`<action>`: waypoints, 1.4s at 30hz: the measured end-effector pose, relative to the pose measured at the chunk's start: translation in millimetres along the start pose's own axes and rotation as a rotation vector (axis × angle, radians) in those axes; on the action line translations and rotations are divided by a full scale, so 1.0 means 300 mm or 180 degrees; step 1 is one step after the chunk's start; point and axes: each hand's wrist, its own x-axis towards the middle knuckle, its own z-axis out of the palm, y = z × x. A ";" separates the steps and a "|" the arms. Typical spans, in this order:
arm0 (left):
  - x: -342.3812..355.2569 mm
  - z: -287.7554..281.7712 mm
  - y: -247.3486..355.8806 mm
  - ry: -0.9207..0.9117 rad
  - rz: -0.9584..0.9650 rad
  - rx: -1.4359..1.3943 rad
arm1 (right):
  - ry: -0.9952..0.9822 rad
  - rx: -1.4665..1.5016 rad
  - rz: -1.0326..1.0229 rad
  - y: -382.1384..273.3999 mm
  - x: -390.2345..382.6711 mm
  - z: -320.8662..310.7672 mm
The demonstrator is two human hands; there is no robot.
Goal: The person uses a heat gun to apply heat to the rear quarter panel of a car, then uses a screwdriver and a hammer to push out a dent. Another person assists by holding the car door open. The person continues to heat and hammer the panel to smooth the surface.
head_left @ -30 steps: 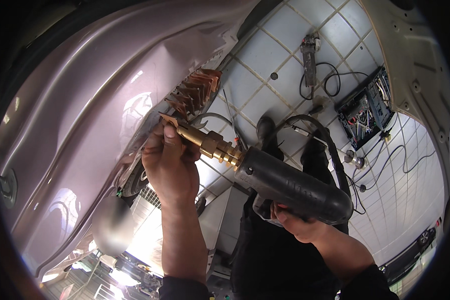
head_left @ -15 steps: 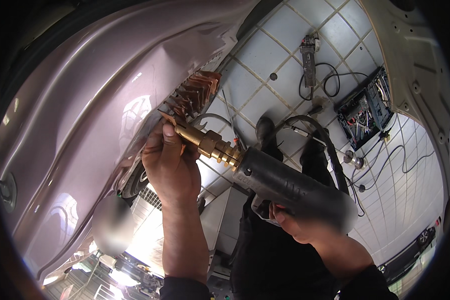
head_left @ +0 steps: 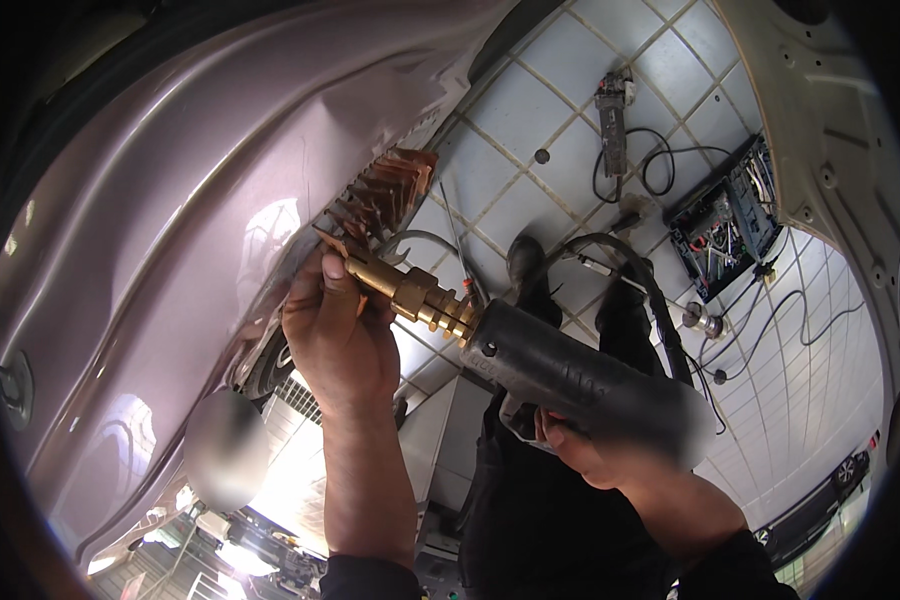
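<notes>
My left hand (head_left: 342, 345) is closed, with thumb and fingers pinching a thin copper tab (head_left: 330, 241) at the end of a brass nozzle (head_left: 410, 292). The nozzle is on the front of a black welding gun (head_left: 560, 365), which lies slantwise before me. My right hand (head_left: 582, 452) wraps round the gun's grip from below; part of that hand is hidden by the gun's body. Just beyond the nozzle's tip, a row of several copper-coloured tabs (head_left: 392, 190) stands out along the edge of a dented, pinkish-silver car panel (head_left: 210, 200).
A thick black cable (head_left: 660, 300) curves down past the gun. On the tiled floor lie an angle grinder (head_left: 613, 130) with its cord, an open toolbox (head_left: 725, 235) of tools and a metal cylinder (head_left: 703, 320). Another body panel (head_left: 820, 120) borders the right side.
Both hands keep their grips, and the gun stays almost in place. The whole view has shifted very slightly.
</notes>
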 end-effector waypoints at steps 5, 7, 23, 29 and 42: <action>-0.002 0.003 0.004 -0.0006 0.0049 -0.0039 | 0.0021 -0.3266 -0.2525 0.003 0.019 -0.038; -0.002 0.002 0.002 -0.0003 0.0026 -0.0026 | 0.0037 -0.3117 -0.2424 -0.010 0.022 -0.032; -0.061 0.033 0.007 0.0361 -0.0375 0.0212 | -0.0121 0.0651 -0.0144 0.014 0.025 0.000; -0.101 0.153 0.008 0.0545 -0.0574 -0.0488 | -0.0048 0.0667 -0.0230 0.032 0.028 -0.007; -0.234 -0.018 -0.059 -0.0323 -0.1544 -0.0673 | 0.0081 0.1459 -0.0028 0.106 -0.105 -0.106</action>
